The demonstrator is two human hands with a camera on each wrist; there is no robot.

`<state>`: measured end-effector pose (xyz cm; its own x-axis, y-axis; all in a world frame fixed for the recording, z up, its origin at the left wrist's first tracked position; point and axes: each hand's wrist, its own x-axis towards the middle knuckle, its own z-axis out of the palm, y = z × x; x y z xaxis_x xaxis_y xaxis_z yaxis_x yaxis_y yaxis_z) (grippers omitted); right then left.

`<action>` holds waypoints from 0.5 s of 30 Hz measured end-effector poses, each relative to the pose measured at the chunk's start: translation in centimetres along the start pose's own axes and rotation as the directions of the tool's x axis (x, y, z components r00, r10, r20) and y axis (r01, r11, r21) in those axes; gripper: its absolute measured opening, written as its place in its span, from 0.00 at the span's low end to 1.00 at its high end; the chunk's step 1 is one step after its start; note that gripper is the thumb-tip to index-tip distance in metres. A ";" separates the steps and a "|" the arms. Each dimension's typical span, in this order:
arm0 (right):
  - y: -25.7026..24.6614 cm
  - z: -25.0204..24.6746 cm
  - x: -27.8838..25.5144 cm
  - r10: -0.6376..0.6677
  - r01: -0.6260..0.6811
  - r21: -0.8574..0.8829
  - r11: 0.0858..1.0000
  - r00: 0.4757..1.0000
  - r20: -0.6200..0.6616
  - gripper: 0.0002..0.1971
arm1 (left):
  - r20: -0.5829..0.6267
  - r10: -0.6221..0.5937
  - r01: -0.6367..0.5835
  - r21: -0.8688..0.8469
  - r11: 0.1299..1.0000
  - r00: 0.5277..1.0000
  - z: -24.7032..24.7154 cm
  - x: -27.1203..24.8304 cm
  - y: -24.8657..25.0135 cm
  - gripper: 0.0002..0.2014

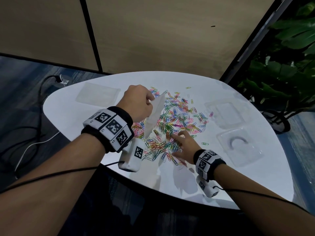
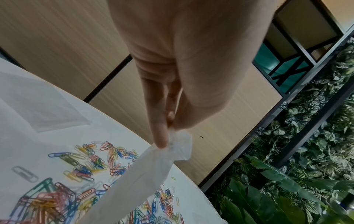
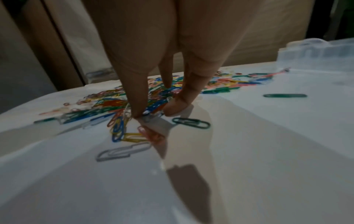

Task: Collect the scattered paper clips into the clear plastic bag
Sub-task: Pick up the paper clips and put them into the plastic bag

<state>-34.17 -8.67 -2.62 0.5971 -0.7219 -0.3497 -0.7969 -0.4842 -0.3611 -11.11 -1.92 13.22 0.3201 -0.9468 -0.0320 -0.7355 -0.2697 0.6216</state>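
The right hand (image 1: 183, 144) is down on the near edge of the clips (image 1: 172, 120), thumb and fingertips (image 3: 173, 108) narrowed over a few of them; whether any is gripped yet I cannot tell. The left hand (image 1: 138, 102) pinches the top edge of the bag (image 1: 154, 114) and holds it hanging above the left of the pile, well clear of the table (image 1: 76, 116). The bag looks flat, its mouth hardly open. To do this step well, I would rake several clips together, close on them firmly, then spread the mouth before dropping them in. Clear trays (image 1: 240, 147) lie to the right
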 end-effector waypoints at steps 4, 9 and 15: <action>-1.3 -0.2 0.5 -0.033 0.025 -0.098 0.995 0.996 -0.083 0.14 | 0.014 -0.003 0.003 0.002 1.000 1.000 0.0 -0.2 0.1 0.15; -1.1 -1.0 1.2 0.089 -0.096 -0.056 0.994 0.989 -0.120 0.07 | 0.027 0.000 0.000 -0.001 1.000 1.000 0.1 -0.4 0.3 0.15; 1.4 -2.6 1.6 0.406 -0.353 0.323 0.878 0.907 -0.115 0.04 | 0.040 -0.010 0.010 0.000 1.000 0.999 0.5 -0.4 0.2 0.15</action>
<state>-34.58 -11.83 -1.47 0.2070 -0.9079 -0.3645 -0.8810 -0.0110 -0.4729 -11.69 -1.70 13.01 0.3037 -0.9502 -0.0696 -0.7320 -0.2794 0.6214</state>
